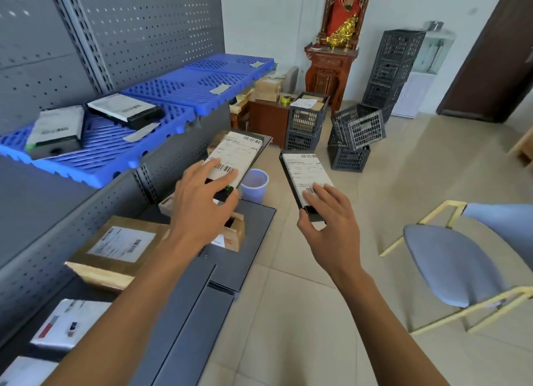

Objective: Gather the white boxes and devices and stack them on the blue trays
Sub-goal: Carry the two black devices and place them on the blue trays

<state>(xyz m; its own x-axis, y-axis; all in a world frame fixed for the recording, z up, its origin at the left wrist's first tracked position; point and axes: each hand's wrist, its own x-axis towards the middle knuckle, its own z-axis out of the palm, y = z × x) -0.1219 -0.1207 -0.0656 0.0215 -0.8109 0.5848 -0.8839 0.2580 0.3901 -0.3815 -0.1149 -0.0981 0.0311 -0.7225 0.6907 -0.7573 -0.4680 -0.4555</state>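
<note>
My left hand (pixel 202 206) grips a flat black device with a white barcode label (pixel 235 154), held in the air in front of the shelf. A second labelled device (pixel 302 172) is in my right hand (pixel 331 224), held by its near end over the floor. Blue slatted trays (pixel 199 88) line the upper shelf at the left. Two similar devices lie on the nearest tray, one at the left (pixel 54 131) and one behind it (pixel 124 110).
Cardboard parcels (pixel 115 247) and white boxes (pixel 63 325) sit on the grey lower shelf. A lilac bin (pixel 253 186) stands on the floor below the held devices. Black crates (pixel 357 129) are stacked farther back. A grey chair (pixel 450 264) is at the right.
</note>
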